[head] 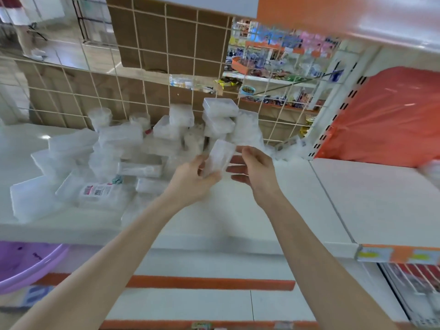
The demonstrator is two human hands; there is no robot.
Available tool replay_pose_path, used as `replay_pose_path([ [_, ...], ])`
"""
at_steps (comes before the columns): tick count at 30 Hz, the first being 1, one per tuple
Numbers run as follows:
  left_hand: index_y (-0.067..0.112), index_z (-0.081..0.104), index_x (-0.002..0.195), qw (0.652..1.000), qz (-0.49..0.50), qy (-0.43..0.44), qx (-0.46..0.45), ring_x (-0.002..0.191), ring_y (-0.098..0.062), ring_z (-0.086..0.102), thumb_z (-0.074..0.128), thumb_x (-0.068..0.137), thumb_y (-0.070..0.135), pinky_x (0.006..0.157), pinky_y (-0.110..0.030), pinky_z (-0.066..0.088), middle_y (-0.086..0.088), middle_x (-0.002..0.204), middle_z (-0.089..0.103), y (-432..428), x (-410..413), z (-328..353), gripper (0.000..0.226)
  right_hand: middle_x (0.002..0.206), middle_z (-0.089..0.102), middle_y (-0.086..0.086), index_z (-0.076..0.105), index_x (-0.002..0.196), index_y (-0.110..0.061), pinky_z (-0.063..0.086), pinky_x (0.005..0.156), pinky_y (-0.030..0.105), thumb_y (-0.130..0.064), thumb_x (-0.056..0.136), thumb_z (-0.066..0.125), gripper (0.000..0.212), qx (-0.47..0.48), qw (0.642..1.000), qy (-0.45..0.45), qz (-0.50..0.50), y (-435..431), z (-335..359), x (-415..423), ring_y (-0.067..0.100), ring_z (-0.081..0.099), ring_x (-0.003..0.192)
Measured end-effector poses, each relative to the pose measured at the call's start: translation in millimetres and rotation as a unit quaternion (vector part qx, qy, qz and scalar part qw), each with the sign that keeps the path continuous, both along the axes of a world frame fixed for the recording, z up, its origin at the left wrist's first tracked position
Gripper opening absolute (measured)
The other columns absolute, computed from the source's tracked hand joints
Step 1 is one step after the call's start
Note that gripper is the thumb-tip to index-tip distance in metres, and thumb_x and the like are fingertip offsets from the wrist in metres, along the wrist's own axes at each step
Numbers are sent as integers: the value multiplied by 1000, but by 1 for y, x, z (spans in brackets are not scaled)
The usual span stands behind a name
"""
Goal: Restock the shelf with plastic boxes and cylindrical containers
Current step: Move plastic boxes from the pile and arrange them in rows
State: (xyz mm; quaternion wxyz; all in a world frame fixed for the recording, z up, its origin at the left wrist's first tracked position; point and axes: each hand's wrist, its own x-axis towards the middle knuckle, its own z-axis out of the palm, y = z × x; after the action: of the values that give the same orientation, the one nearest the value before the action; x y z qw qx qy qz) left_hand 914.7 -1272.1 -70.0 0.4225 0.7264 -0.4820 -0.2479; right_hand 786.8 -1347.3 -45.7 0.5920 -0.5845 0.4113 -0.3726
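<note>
I hold a small clear plastic box above the white shelf, roughly at its middle. My left hand grips the box's lower end with curled fingers. My right hand is just right of the box, fingers loosely curled and pointing at it; contact is unclear in the blur. A jumbled heap of clear plastic boxes covers the shelf's left and back. Boxes stand stacked against the wire grid. Two clear cylindrical containers stand at the back left.
A wire grid backs the shelf, with cardboard behind it. An orange plastic bag fills the right bay past a perforated upright. A purple basin sits lower left. Another shelf overhangs at the top right.
</note>
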Motion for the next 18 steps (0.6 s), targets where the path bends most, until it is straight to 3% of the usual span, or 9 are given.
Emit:
replay_pose_path([
  [2, 19, 58, 112, 961, -51, 269, -26, 76, -7, 61, 54, 90, 23, 60, -18, 45, -1, 98, 63, 7, 2, 3, 22, 84, 67, 1, 60, 92, -20, 51, 68, 27, -18, 98, 41, 20, -8, 1000, 7, -5, 4, 1, -3, 13, 65, 68],
  [3, 18, 58, 106, 920, -69, 384, -42, 74, -10, 64, 54, 87, 22, 58, -21, 48, -5, 96, 67, 11, 3, 4, 20, 83, 67, 0, 60, 90, -20, 50, 68, 27, -17, 97, 41, 20, -11, 1000, 6, -6, 6, 0, -3, 13, 64, 67],
  [5, 13, 56, 105, 850, -98, 514, -61, 77, -18, 68, 53, 75, 29, 55, -24, 51, -9, 93, 70, 16, 6, 5, 35, 82, 66, 0, 60, 88, -21, 48, 66, 26, -14, 95, 41, 21, -22, 1000, 5, -4, 12, 0, -3, 11, 63, 66],
  [9, 13, 55, 107, 816, -136, 559, -57, 73, -21, 69, 44, 72, 41, 51, -23, 49, -9, 88, 72, 22, 10, 6, 46, 85, 65, -4, 60, 96, -18, 47, 66, 26, -12, 95, 46, 16, -58, 998, 9, 17, 23, 1, 0, 7, 63, 64],
  [15, 15, 59, 106, 832, -158, 532, -16, 58, -19, 63, 25, 92, 39, 47, -24, 42, -14, 88, 70, 25, 15, 0, 43, 92, 63, 0, 55, 111, -17, 51, 77, 38, -9, 93, 50, 20, -32, 998, -28, 39, 24, 6, -1, 18, 59, 80],
  [18, 11, 56, 108, 827, -153, 539, -34, 68, -22, 67, 48, 81, 35, 50, -25, 47, -12, 90, 71, 25, 11, -3, 38, 98, 61, 1, 54, 116, -15, 48, 72, 31, -11, 92, 51, 24, -48, 999, 2, 20, 25, 5, -1, 17, 59, 85],
])
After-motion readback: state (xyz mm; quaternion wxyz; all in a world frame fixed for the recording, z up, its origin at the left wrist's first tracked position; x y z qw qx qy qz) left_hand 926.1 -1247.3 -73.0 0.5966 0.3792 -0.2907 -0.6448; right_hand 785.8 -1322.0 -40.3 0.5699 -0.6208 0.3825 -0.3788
